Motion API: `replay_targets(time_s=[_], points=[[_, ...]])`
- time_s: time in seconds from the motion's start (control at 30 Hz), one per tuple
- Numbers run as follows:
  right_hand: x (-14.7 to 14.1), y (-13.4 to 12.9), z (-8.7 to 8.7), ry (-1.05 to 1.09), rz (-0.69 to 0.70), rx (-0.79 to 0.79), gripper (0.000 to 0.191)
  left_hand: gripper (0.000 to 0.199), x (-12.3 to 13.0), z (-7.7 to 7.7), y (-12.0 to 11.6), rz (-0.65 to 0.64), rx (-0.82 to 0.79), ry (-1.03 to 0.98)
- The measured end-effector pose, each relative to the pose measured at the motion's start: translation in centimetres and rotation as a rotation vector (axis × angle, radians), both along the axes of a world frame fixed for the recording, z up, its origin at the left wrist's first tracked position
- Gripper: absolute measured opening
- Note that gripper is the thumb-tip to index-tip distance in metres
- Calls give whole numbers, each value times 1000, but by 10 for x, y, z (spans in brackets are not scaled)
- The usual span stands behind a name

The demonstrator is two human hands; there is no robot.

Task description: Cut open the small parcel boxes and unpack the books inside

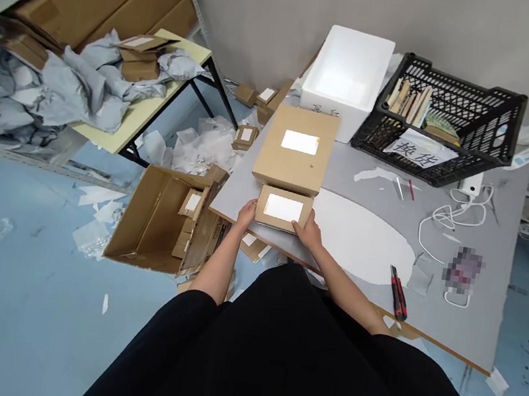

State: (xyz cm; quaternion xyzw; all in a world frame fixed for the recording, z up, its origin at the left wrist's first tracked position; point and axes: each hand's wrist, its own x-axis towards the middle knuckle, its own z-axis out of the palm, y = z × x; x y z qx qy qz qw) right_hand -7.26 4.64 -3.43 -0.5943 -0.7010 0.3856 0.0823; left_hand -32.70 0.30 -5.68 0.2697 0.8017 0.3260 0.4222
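A small kraft cardboard box with a white label on top lies at the near edge of a grey worktable. My left hand grips its left end, and my right hand holds its right end. Directly behind it, touching or almost touching, sits a larger kraft box, also labelled. Beyond my right hand, a red-and-black utility knife lies on the table.
A white foam box and a black plastic crate holding booklets stand at the table's back. White cables lie to the right. An open cardboard carton sits on the floor at left, among scattered plastic wrapping and small boxes.
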Motion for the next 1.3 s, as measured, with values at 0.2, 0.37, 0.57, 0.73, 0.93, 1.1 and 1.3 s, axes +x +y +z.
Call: replay_targets(time_s=[0.2,0.37,0.57,0.73,0.93,1.1,1.3], points=[[50,-15,3,-19,-105,7,87,41,44,12,6,-101,39,1],[103,-28,10,-56,-187,15,87,40,93,17,11,-197,71,5],[181,-45,18,-55,-304,43,86,41,172,22,18,-304,108,-18],[251,-53,22,-85,-362,42,89,40,243,24,21,-357,145,-15],[308,-56,18,-53,-359,73,84,40,302,19,18,-350,133,-27],[332,-57,3,-17,-316,16,87,41,323,6,9,-313,86,-64],[337,-62,-14,-5,-328,-17,84,39,323,-5,0,-307,62,-101]])
